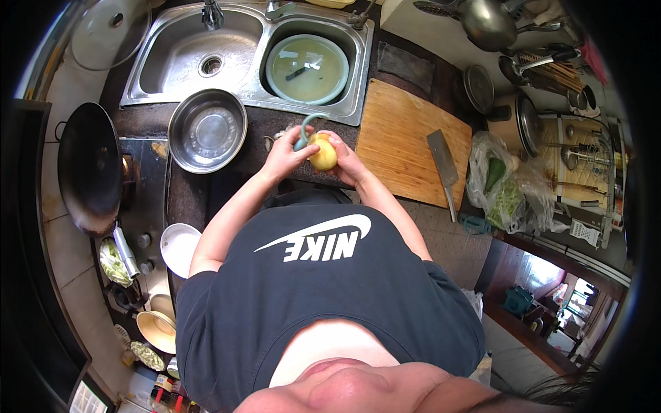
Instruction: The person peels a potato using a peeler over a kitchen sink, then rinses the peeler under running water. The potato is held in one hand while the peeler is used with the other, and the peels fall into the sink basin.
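Observation:
Just beyond the counter's front edge, my left hand (285, 157) grips a light-green peeler (304, 131) with a curved frame, its thumb resting against a yellow peeled potato (324, 155). Wrapped around the potato's other side is my right hand (348, 164). Some scraps (281, 135), partly hidden by my left hand, lie on the dark counter behind it. To the left stands a steel bowl (208, 131). A wooden cutting board (408, 139) lies to the right with a cleaver (444, 162) on it, its handle past the board's front edge.
Behind the hands is a double steel sink (248, 98); its right basin holds a basin of cloudy water (308, 69). A wok (90, 168) stands at the left by a white bowl (181, 250). Plastic bags of green vegetables (498, 186) lie right of the board.

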Motion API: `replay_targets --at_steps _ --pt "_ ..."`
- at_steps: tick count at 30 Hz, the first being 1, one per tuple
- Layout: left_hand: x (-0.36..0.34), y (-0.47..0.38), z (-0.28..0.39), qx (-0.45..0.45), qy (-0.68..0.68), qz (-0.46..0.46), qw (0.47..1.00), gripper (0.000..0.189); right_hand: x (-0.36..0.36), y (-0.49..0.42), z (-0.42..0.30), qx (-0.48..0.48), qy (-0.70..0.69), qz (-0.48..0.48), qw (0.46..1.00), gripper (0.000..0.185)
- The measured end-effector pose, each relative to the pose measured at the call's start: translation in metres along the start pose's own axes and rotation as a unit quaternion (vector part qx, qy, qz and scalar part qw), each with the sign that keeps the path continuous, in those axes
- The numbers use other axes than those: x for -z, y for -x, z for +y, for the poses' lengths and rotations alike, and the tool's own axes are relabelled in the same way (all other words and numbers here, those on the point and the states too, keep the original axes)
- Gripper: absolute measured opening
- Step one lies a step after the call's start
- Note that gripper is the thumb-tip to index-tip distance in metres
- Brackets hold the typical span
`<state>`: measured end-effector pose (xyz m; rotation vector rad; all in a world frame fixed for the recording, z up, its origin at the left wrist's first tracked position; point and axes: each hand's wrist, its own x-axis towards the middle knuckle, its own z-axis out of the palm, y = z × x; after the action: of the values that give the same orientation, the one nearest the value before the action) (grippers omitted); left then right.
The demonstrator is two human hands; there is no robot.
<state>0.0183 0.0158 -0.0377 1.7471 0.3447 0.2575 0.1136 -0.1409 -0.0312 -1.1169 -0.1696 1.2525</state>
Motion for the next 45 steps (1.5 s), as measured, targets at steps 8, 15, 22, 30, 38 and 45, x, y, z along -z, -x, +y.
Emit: replay_targets --at_steps 8,15,22,30,38,45 --pt "0.016 -0.003 -0.036 0.112 -0.237 0.056 0.963 0.031 0.003 0.002 0.007 0.012 -0.021 0.045 0.999 0.052" --pt "0.012 0.015 -0.042 0.034 -0.264 0.097 0.959 0.035 0.004 0.003 0.007 0.021 -0.110 -0.010 0.994 0.053" --pt "0.001 0.024 0.004 -0.143 -0.265 0.081 0.950 0.014 0.001 -0.007 0.013 -0.014 -0.203 0.009 0.979 0.053" --pt "-0.001 0.025 0.026 -0.260 -0.398 0.047 0.878 0.017 0.000 -0.013 0.019 0.024 -0.287 0.024 0.957 0.040" --pt "0.000 0.023 0.026 -0.239 -0.395 0.054 0.885 0.019 -0.005 -0.015 0.023 0.019 -0.337 0.038 0.940 0.037" --pt "0.002 0.024 0.022 -0.218 -0.378 0.049 0.899 0.019 -0.009 -0.015 0.021 -0.015 -0.343 0.065 0.937 0.039"
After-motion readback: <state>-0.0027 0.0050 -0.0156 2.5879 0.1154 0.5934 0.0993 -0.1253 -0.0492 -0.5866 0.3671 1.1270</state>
